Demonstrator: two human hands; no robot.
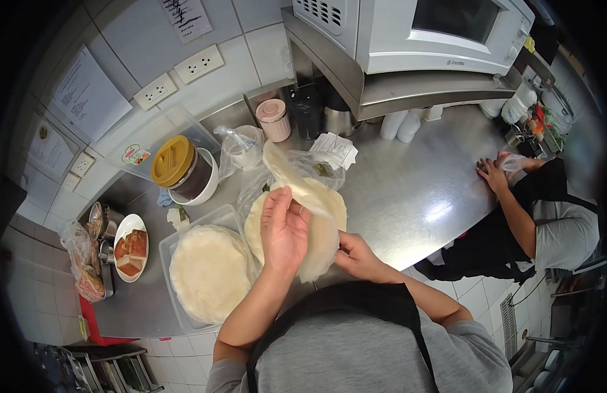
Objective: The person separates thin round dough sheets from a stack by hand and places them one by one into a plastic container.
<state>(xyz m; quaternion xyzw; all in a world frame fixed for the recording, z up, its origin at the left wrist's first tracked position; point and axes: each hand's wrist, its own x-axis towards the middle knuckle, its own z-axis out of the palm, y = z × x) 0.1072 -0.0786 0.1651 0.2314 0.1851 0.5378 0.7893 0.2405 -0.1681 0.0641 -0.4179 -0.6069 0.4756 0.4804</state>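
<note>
A thin, pale round dough wrapper (294, 183) is lifted and folded over above the counter. My left hand (284, 232) grips it with the palm turned up and the fingers bent against it. My right hand (359, 255) is closed, thumb and fingers pinching the lower right edge of the hanging sheet. Beneath, a stack of similar wrappers (254, 226) rests on a crumpled clear plastic bag (333, 171). To the left of my left hand, another wrapper stack (208, 272) fills a clear plastic container (167, 249).
A yellow-lidded jar (176, 164) stands in a white bowl (213, 180). Farther left are a plate (138, 226) with browned blocks of food and a bagged item (84, 262). A microwave (441, 39) sits on a shelf above. At right, a co-worker's hands (496, 170) handle clear plastic.
</note>
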